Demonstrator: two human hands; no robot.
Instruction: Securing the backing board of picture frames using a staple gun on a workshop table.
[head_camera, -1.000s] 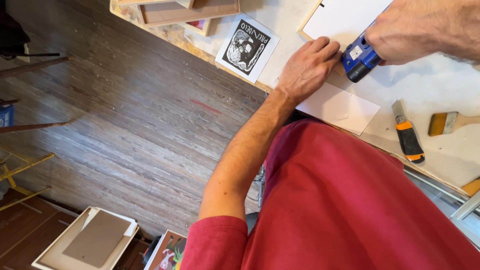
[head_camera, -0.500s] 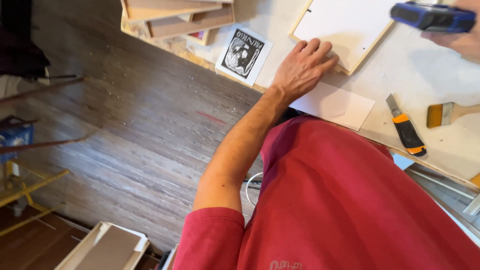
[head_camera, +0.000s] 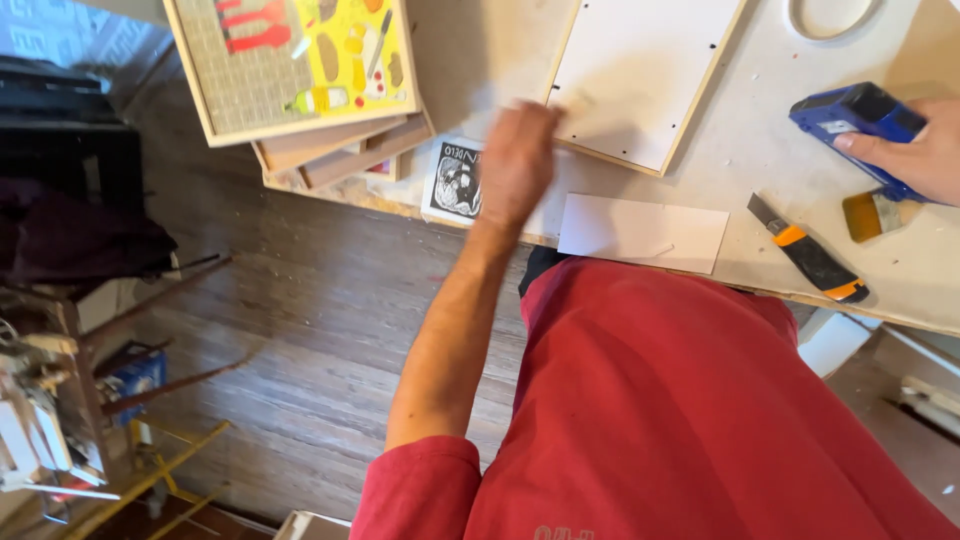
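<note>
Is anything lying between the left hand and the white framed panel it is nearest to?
Nothing visible. The left hand, blurred, hovers at the near-left corner of the white panel, with no object between them. The utility knife and white card lie off to the side.

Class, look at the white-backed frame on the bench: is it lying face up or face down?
Face down: the frame lies flat, showing only its plain white back panel inside a wooden edge.

A flat white backing board (head_camera: 640, 80) is laid on the pale worktable (head_camera: 740, 170), with a white paper sheet (head_camera: 643, 233) set at the near edge before it. An orange-and-black utility knife (head_camera: 808, 250) is placed right of the sheet, and stacked wooden frames (head_camera: 300, 75) are kept at the left corner.
</note>
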